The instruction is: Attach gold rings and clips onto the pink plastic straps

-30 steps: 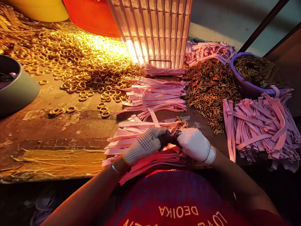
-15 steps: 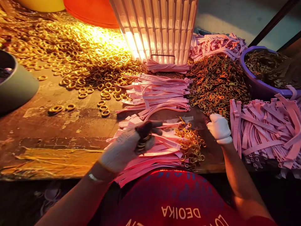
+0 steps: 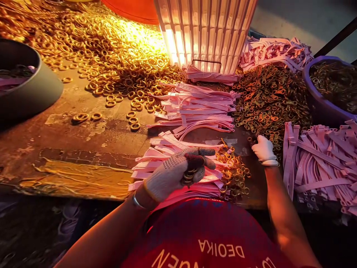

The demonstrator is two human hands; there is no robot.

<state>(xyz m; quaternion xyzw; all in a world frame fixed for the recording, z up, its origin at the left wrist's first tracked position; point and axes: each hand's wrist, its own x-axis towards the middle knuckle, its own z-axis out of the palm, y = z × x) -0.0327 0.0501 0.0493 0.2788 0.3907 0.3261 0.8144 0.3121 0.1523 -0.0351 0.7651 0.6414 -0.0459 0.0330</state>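
My left hand (image 3: 174,173), in a dotted white work glove with dark fingertips, is curled around several brass-coloured metal rings (image 3: 190,174), with a finger stretched forward. It hovers over a row of pink straps (image 3: 156,154) whose right ends carry gold snap hooks (image 3: 232,167). My right hand (image 3: 263,148), also gloved in white, has its fingers pinched together at the near edge of a heap of bronze-coloured snap hooks (image 3: 270,96). What lies between those fingertips is too small and dark to make out.
Loose rings (image 3: 111,63) cover the table's far left. A grey-green bucket (image 3: 47,87) stands at left, a purple tub (image 3: 318,93) at right. More pink straps lie in a middle bundle (image 3: 195,106) and a right-hand heap (image 3: 326,163). A ribbed translucent panel (image 3: 206,33) stands behind.
The view has shifted, so the table appears further right. My left hand has come nearer the straps' hooked ends, still holding the rings. My right hand stays at the hook heap's edge.
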